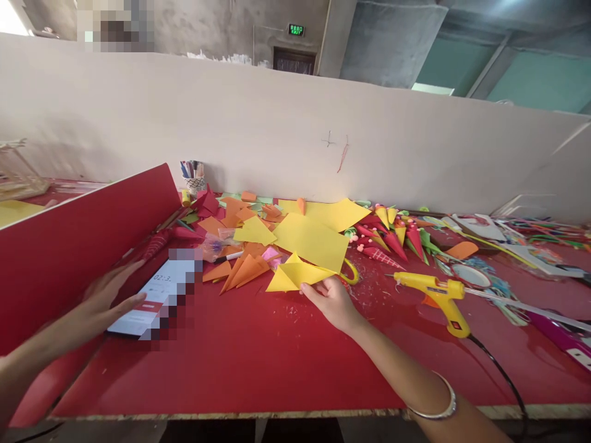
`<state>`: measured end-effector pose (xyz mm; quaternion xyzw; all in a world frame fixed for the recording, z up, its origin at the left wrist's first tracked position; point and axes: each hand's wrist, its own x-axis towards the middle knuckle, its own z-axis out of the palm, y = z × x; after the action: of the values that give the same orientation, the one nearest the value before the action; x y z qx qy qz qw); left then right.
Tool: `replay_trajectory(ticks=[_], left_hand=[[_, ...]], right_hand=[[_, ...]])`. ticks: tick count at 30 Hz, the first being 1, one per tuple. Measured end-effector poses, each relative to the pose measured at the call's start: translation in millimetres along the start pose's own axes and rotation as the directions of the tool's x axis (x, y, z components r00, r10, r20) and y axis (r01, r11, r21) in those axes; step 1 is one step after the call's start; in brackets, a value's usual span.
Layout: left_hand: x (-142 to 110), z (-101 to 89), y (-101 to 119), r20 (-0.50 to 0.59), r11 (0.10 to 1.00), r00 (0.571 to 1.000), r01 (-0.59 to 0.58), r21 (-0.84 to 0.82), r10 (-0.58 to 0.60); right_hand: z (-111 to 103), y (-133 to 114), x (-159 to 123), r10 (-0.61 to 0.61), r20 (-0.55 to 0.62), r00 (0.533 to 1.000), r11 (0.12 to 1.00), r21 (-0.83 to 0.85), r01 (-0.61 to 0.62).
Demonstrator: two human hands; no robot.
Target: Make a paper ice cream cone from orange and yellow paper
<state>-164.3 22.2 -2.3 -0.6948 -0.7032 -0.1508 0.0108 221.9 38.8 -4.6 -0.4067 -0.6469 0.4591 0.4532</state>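
Observation:
My right hand (333, 303) pinches the corner of a folded yellow paper piece (295, 274), which is raised a little over the red table. My left hand (104, 294) reaches over a phone (159, 289) at the left, its fingers stretched out and the thumb at the lit screen. The screen shows digits like a timer, partly blurred out. Large yellow paper sheets (311, 240) lie behind the piece I hold. Orange paper pieces (247, 271), some folded into points, are to its left. Just behind my right hand a yellow loop handle (351, 271) sticks out.
A yellow glue gun (436, 295) with a black cord lies at the right. Decorated paper cones (392, 234) are heaped behind it. A pen cup (194, 177) stands near the white partition (258, 123). A red board (83, 246) rises along the left side.

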Motion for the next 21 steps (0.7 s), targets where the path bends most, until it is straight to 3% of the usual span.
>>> replay_trajectory(ticks=[3, 5, 7, 10, 13, 14, 18, 21], left_hand=[[-0.2, -15.2, 65.1, 0.04, 0.96, 0.98, -0.18, -0.215, 0.193], [1.5, -17.9, 112.2, 0.104, 0.874, 0.935, -0.273, -0.401, 0.34], [7.0, -11.5, 153.9, 0.175, 0.776, 0.88, -0.278, -0.567, 0.442], [22.3, 9.7, 198.5, 0.135, 0.634, 0.833, -0.292, -0.716, 0.537], [37.7, 31.4, 220.2, 0.106, 0.551, 0.86, -0.221, -0.805, 0.499], [41.0, 36.6, 222.7, 0.099, 0.567, 0.873, -0.221, -0.793, 0.478], [44.5, 45.6, 215.5, 0.019, 0.543, 0.859, -0.306, -0.782, 0.512], [42.6, 45.0, 205.9, 0.022, 0.488, 0.864, -0.263, -0.832, 0.503]], right_hand=[[0.0, -1.1, 0.1, -0.012, -0.002, 1.0, 1.0, 0.006, 0.012], [-0.3, -0.9, -0.1, -0.007, -0.013, 1.0, 1.0, 0.005, 0.007], [-0.6, -0.2, -0.2, 0.004, -0.039, 0.999, 1.0, 0.004, -0.004], [-1.1, 0.6, 0.6, -0.002, -0.087, 0.996, 1.0, 0.025, 0.005], [-2.3, 0.1, 2.1, -0.012, -0.099, 0.995, 0.996, 0.086, 0.02], [-2.8, -0.3, 2.6, -0.009, -0.097, 0.995, 0.994, 0.108, 0.019], [-5.2, -2.1, 3.6, 0.015, -0.093, 0.996, 0.988, 0.153, -0.001], [-6.2, -3.2, 3.6, 0.023, -0.078, 0.997, 0.988, 0.154, -0.011]])
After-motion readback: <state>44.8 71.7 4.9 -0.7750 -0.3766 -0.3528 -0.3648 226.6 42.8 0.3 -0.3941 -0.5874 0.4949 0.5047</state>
